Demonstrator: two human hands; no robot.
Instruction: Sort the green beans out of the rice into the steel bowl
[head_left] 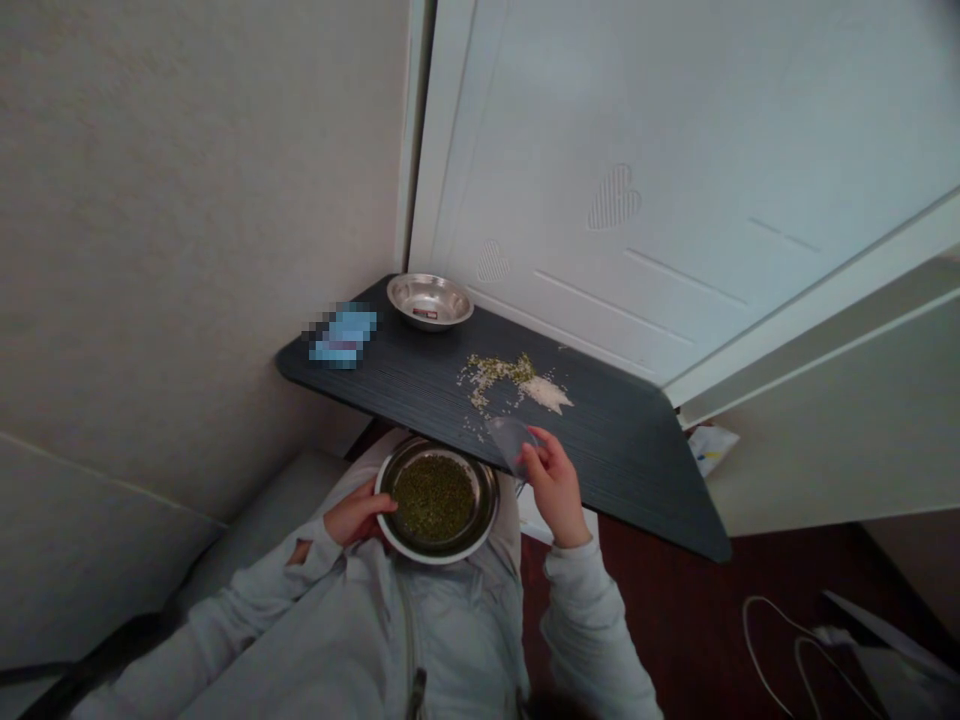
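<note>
My left hand (361,512) is closed on the rim of a metal bowl (487,515), thumb over the edge. The bowl rests on my lap below the table's near edge and holds a layer of green mung beans (433,497). Between the fingers of my right hand (555,485) is a thin, clear plastic piece (511,440), held over the near edge of the table; its exact kind is hard to make out. Just beyond it, mung beans (520,368) and white rice grains (546,393) lie in a loose, mixed spread on the tabletop.
On the dark table (622,450), a second metal bowl (430,300) stands at the back left. A blurred-out blue item (343,337) lies at the left end. A white door (600,120) borders the far side. White cables (772,640) lie on the floor at right.
</note>
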